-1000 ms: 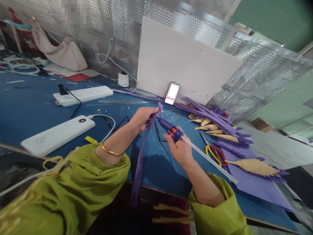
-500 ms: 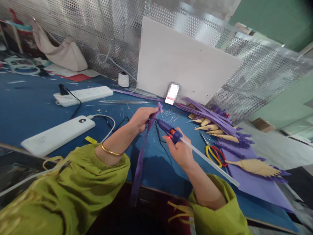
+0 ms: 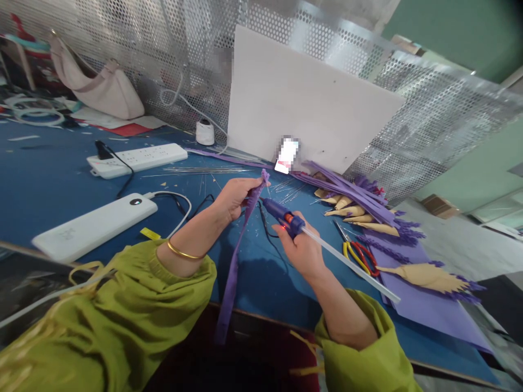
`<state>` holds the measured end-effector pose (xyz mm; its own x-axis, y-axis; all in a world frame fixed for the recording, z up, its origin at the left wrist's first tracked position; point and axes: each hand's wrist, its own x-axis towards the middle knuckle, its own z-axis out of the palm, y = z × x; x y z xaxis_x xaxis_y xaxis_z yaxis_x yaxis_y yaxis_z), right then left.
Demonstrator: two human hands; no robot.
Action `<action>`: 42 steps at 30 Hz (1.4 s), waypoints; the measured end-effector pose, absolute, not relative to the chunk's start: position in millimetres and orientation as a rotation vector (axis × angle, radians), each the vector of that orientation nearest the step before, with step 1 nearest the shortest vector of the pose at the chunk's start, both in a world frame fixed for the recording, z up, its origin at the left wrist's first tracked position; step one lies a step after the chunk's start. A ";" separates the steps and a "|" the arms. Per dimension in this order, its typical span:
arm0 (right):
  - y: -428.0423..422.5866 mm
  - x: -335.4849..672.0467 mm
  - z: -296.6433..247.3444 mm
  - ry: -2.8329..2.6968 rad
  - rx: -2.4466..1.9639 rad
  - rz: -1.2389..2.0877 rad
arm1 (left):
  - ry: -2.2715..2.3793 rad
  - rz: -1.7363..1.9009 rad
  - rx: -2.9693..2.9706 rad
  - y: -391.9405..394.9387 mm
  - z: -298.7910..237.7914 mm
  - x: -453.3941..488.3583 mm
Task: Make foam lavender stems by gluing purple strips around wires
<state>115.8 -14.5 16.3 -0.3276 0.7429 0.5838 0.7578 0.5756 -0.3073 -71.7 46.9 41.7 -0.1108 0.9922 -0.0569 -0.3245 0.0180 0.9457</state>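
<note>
My left hand (image 3: 236,197) is closed on a long purple paper strip (image 3: 233,267), near its upper end. The strip hangs down past the table's front edge, and its top looks bunched around a thin wire. In my right hand (image 3: 303,247) is a blue hot glue gun (image 3: 281,211), its small light glowing red. A long translucent glue stick (image 3: 351,264) sticks out of the back of the gun. The nozzle points at the strip close beside my left fingers; whether it touches cannot be made out.
Scissors (image 3: 360,258) with red and yellow handles lie right of my right hand, near purple sheets (image 3: 433,316) and wrapped purple flowers (image 3: 429,276). A power bank (image 3: 96,226) and a power strip (image 3: 139,159) lie left. A lit phone (image 3: 287,155) leans against a white board (image 3: 310,103).
Both hands stay almost where they were, with the glue gun nozzle still close to the strip. The strip's hanging part has swung slightly left. The whole view has shifted a little.
</note>
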 end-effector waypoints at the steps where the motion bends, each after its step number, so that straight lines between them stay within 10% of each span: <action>1: -14.0 116.5 15.9 -2.103 -1.195 -0.028 | 1.060 1.401 0.872 46.8 41.8 -71.8; 19: -2.5 123.6 26.1 -1.582 -1.030 0.984 | 1.027 1.370 0.756 55.8 35.3 -73.3; 42: 36.2 157.5 25.1 -1.124 -0.993 1.080 | 1.059 1.333 0.671 46.9 48.5 -71.2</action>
<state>157.5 36.2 25.1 0.0937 0.9783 0.1850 -0.1462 0.1973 -0.9694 -71.2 46.9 48.5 -0.0876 0.9707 -0.2236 -0.4377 0.1641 0.8840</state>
